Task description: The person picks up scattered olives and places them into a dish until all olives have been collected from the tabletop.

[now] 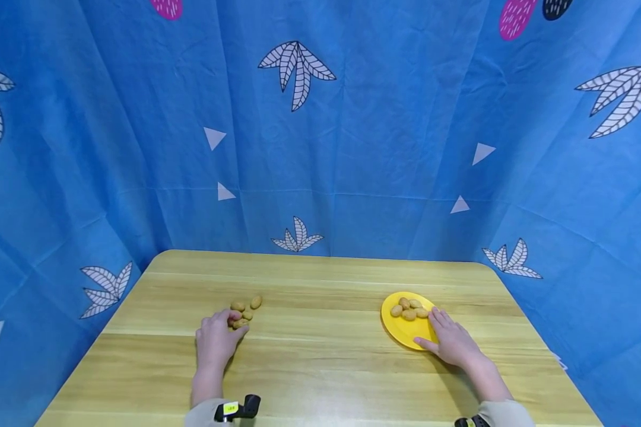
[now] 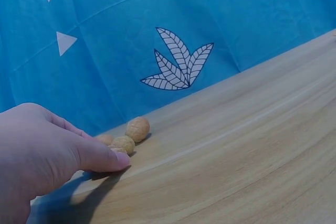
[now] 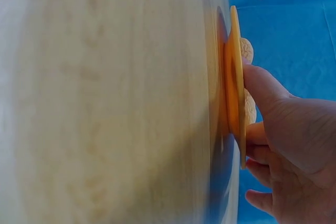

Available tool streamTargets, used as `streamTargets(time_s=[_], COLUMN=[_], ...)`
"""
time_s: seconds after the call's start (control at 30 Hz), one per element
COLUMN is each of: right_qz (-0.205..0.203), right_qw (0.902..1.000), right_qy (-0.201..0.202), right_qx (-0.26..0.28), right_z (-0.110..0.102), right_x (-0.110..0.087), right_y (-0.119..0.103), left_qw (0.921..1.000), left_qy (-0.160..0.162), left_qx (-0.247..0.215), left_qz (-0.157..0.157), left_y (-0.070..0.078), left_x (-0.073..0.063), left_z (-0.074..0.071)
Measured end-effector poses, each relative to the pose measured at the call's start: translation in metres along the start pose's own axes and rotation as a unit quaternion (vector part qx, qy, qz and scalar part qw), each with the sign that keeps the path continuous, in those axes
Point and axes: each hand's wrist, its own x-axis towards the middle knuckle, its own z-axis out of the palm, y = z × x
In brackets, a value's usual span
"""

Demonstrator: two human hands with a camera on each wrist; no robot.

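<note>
My left hand (image 1: 213, 341) is at a small group of tan, oval, potato-like pieces on the table. Its thumb and forefinger pinch the nearest piece (image 1: 240, 324); in the left wrist view the thumb covers much of it. Just beyond lie other tan pieces (image 2: 137, 129), one set a little apart at the back. On the right, a yellow plate (image 1: 406, 339) carries several similar pieces (image 1: 409, 314). My right hand (image 1: 451, 341) rests at the plate's near right rim, its fingers fairly straight along the edge and thumb at the front.
Both hands work over a light wooden table (image 1: 320, 362) with rounded far corners. A blue curtain (image 1: 320, 148) printed with white leaves and triangles hangs behind and along the sides. Each wrist wears a dark strap, and bare wood lies between the group and the plate.
</note>
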Motion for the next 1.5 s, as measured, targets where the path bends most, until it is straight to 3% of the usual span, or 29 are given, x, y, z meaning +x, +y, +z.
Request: streamTargets(time_s=[0.4,0.87,1.17,1.5], right_qz=[0.006,0.010,0.009,0.020], right_qw=[0.9999,0.9999,0.9999,0.9997], right_qy=[-0.008,0.008,-0.004,-0.003], right_qx=[0.004,0.002,0.011,0.011], right_z=[-0.005,-0.003,0.000,0.002], right_x=[0.004,0.007,0.004,-0.001], right_y=[0.001,-0.002,-0.006,-0.004], left_qw=[0.9988,0.9940,0.9933,0.9862], left_qy=[0.027,0.039,0.023,0.006], left_qx=[-0.028,-0.053,-0.052,-0.055], left_qz=[0.028,0.088,0.100,0.156], left_y=[0.016,0.053,0.068,0.094], left_x=[0.007,0.013,-0.001,-0.010], left_z=[-0.001,0.018,0.033,0.052])
